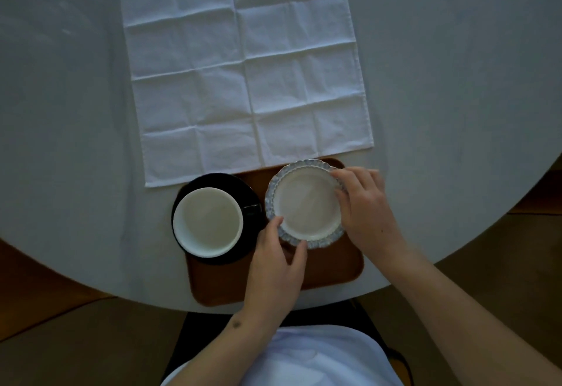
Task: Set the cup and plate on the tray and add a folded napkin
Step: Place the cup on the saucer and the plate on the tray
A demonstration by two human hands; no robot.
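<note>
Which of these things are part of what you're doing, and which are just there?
Part of the job:
plate, held by left hand and right hand
cup on black saucer
tray
napkin, still unfolded

Just there:
table

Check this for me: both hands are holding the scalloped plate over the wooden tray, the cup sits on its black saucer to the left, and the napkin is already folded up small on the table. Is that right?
Not quite. The napkin is not folded: the head view shows it spread flat on the table, creases showing. The rest stands: the left hand and right hand hold the scalloped plate over the wooden tray, with the cup on its black saucer to the left.
</note>
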